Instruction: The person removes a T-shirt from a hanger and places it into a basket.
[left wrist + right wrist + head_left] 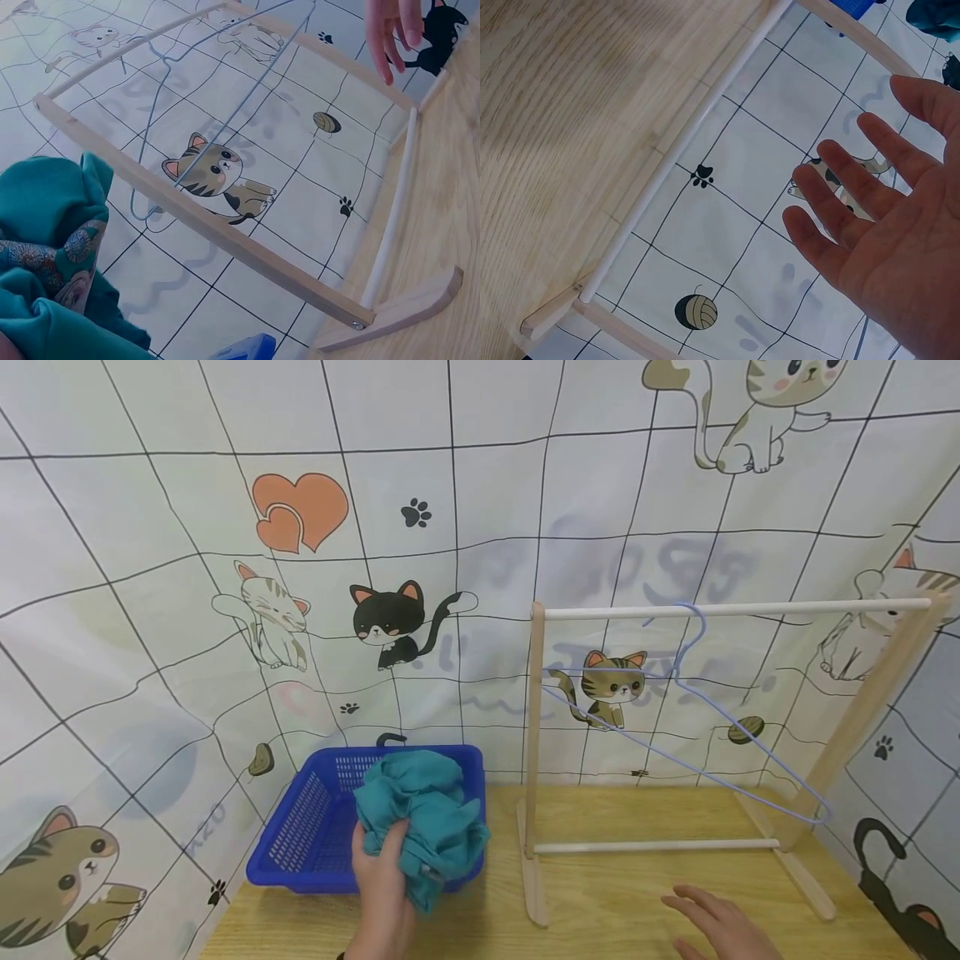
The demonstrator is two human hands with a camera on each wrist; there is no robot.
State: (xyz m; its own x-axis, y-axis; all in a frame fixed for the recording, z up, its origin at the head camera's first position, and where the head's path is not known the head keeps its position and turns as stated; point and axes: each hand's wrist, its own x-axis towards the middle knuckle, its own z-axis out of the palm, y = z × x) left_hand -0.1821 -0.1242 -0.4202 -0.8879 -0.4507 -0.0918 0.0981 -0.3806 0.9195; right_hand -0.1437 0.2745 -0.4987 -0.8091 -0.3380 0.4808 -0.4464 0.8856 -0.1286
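Note:
My left hand [382,868] grips a bunched teal cloth [423,810] over the right part of a blue plastic basket [300,885]. A patterned floral patch shows on the teal cloth [45,315] in the left wrist view. My right hand [720,922] is over the table in front of the rack, fingers spread and holding nothing. In the right wrist view the palm of the right hand [900,225] faces the camera. A light blue wire hanger [678,672] hangs by its hook from the top bar of the wooden rack [534,735].
The rack's lower white bar [652,846] runs just above the wooden table [600,902], and its feet [534,885] reach toward me. Behind stands a white sheet [495,485] with black grid lines and cartoon cats. The basket sits left of the rack.

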